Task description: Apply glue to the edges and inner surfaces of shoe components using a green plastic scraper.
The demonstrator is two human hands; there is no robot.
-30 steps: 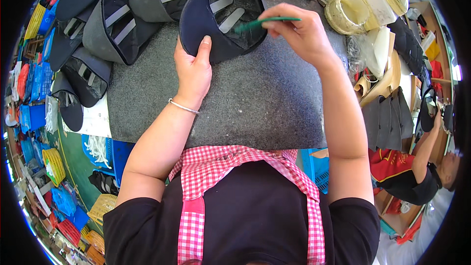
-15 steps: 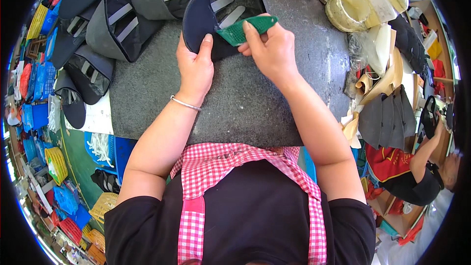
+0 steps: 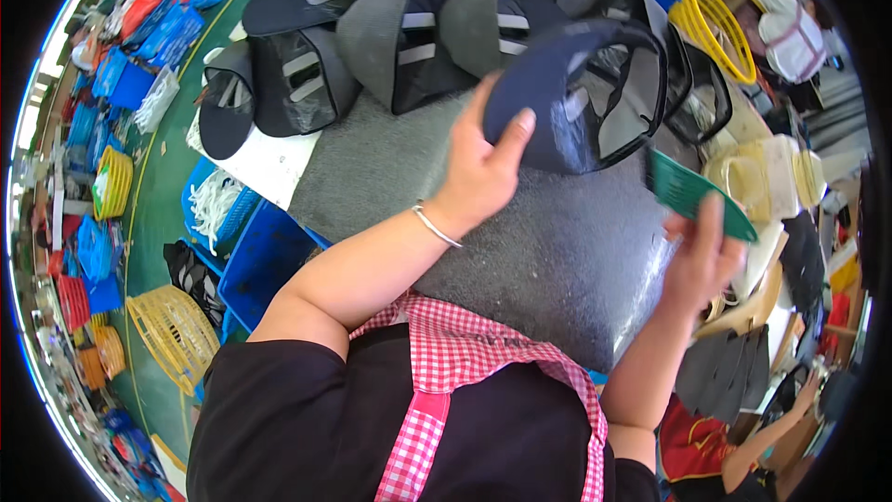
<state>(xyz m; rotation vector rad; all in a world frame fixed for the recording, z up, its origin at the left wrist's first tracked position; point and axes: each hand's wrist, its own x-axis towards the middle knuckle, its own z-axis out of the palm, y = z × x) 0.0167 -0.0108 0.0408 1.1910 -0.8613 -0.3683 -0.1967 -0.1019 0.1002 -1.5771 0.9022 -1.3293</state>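
Note:
My left hand (image 3: 483, 165) grips the near left edge of a dark navy curved piece (image 3: 539, 98), thumb on top. It looks like a shoe upper, hollow and open on its right side, with pale strips inside, and is held tilted above the bench. My right hand (image 3: 703, 256), slightly blurred, holds a flat green tool (image 3: 695, 193) with rows of small slots and a dark left edge. The tool is just right of the piece; whether they touch, I cannot tell.
More dark curved pieces (image 3: 395, 33) crowd the bench's far side. The dark worktop (image 3: 539, 251) lies below my hands. At right stand a yellowish glue-stained container (image 3: 753, 177) and a yellow basket (image 3: 714, 33). Blue bins (image 3: 269, 265) sit at left. Another person's arm (image 3: 771, 432) shows lower right.
The view has swung, so surroundings appear shifted. My right hand has drawn the green tool out of the piece's opening to its right side. My left hand keeps its hold, the piece turned.

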